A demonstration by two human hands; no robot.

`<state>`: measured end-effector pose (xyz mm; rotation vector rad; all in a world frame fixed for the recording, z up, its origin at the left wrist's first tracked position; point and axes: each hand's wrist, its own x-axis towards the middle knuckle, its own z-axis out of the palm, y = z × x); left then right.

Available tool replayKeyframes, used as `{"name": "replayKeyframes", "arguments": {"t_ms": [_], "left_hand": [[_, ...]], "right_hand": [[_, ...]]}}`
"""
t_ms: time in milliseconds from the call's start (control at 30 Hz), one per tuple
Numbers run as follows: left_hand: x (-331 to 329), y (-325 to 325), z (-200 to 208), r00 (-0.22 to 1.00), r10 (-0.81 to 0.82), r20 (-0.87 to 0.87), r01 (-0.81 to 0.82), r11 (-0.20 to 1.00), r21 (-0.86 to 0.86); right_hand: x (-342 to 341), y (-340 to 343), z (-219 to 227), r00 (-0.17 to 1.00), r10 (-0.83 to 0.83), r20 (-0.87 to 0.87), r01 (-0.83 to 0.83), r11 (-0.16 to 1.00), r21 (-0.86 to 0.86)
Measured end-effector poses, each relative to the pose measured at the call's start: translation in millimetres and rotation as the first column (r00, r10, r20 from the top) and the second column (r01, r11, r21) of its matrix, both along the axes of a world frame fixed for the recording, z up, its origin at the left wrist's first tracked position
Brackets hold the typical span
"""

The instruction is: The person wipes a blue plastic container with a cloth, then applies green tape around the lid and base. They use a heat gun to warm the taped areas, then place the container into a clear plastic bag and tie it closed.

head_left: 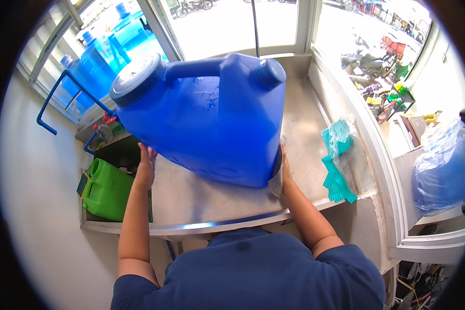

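A large blue plastic water jug [201, 119] lies tilted over the steel counter, its wide lid at the left and a small screw cap at the upper right. My left hand [146, 168] is at the jug's lower left side, thumb up and fingers partly hidden by it, supporting it. At the lower right end, my right hand [286, 163] presses a grey cloth [277, 178] against the jug; most of its fingers are behind the cloth and jug.
A green jerrycan [108, 190] stands in the sink basin at the left, near red-handled taps and a blue pipe [77, 85]. Teal netting and clear plastic [338, 175] lie at the counter's right. Blue bottles [95, 57] stand beyond the window; a wrapped blue container [442, 170] sits far right.
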<state>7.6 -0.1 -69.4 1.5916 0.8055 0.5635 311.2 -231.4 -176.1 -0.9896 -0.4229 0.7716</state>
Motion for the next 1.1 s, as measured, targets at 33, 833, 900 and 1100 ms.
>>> {"name": "replayKeyframes", "arguments": {"t_ms": [33,833,900,1100], "left_hand": [[0.9,5.6,-7.1,0.996,-0.09,-0.016,0.09,0.996,-0.016],[-1.3,3.9,1.1,0.929,-0.353,-0.114,0.368,0.914,0.17],[-2.1,3.7,0.7,0.92,-0.351,-0.177,0.38,0.908,0.176],[-10.6,1.9,-0.3,0.895,-0.407,-0.181,0.44,0.872,0.215]], "right_hand": [[-1.7,-3.4,9.3,0.998,-0.067,-0.022,0.065,0.994,-0.089],[-135.9,78.9,289.3,0.123,0.491,0.862,0.754,0.518,-0.403],[-160.5,58.9,268.5,-0.199,0.406,0.892,0.812,0.578,-0.082],[-108.9,93.0,310.9,0.505,0.413,0.758,0.527,0.548,-0.65]]}}
